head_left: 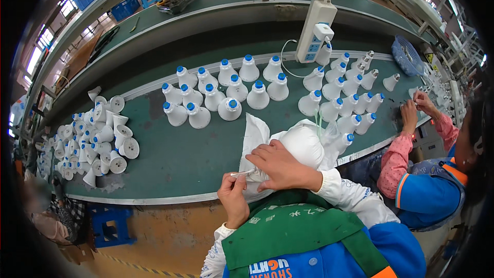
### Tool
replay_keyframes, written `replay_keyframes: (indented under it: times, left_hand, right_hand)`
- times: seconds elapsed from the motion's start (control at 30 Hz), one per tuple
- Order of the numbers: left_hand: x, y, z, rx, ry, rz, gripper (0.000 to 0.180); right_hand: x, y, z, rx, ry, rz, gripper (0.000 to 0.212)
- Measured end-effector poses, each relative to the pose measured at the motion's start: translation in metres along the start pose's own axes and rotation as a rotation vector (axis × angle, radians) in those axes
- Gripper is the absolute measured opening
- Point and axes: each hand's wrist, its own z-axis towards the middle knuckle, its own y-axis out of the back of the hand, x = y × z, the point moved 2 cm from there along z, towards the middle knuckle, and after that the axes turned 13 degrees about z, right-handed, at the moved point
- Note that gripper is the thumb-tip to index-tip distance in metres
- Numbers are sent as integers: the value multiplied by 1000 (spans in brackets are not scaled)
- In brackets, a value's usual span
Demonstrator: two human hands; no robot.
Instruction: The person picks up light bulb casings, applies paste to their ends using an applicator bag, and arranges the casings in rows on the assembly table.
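Observation:
A stuffed white bag point(302, 145) lies at the table's front edge, close to my body. Across its gathered neck lies my right hand point(282, 167), its fingers curved over the cloth and the thumb below. My left hand point(234, 201), just left of it, pinches a thin white strip point(241, 174) that runs toward the bag's neck. Whether the strip is a tie or part of the bag I cannot tell. A loose flap of the bag stands up beyond my right fingers.
White cone-shaped bulb housings point(236, 90) with blue caps stand in rows beyond the bag. More lie heaped point(103, 134) at left. A power strip point(315, 31) hangs on a post. At right, a co-worker's hands point(416, 108) are near a blue basket point(407, 55).

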Motion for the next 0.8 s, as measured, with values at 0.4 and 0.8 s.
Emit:
replay_keyframes:
  times: [0.4,0.8]
  left_hand:
    - [-10,-9,-3,-49,41,-216,11]
    - [-11,-6,1,-37,181,-348,16]
  right_hand:
    - [-12,-1,-4,-156,121,-65,30]
    - [-13,4,-2,-177,191,-156,11]
